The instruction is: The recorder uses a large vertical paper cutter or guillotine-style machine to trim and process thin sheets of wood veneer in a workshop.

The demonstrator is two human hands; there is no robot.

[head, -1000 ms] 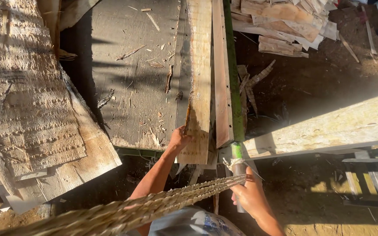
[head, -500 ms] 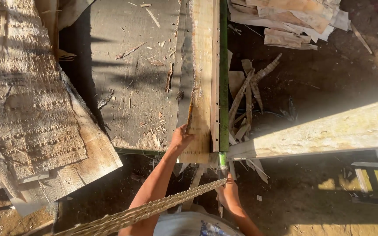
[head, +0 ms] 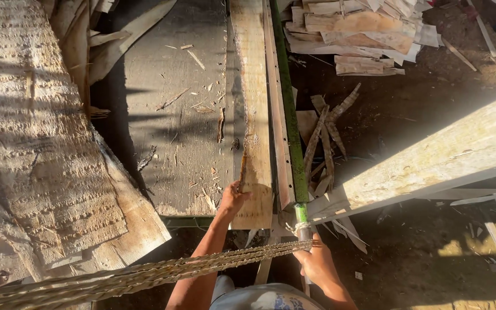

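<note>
Now gripping the near end of the plank [head: 254, 115] with left hand [head: 232, 199], right hand [head: 317, 265] clenching the green pole [head: 287, 109] beside it, both having advanced forward.

A grey table [head: 173, 115] carries a long plank [head: 254, 115] and wood chips [head: 193, 57]; scraps [head: 357, 34] litter the dirt floor [head: 420, 115].

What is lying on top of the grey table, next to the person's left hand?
A long pale plank lies lengthwise on the grey table, with wood chips scattered beside it. The left hand grips its near end. The table surface beneath the plank is hidden.
</note>
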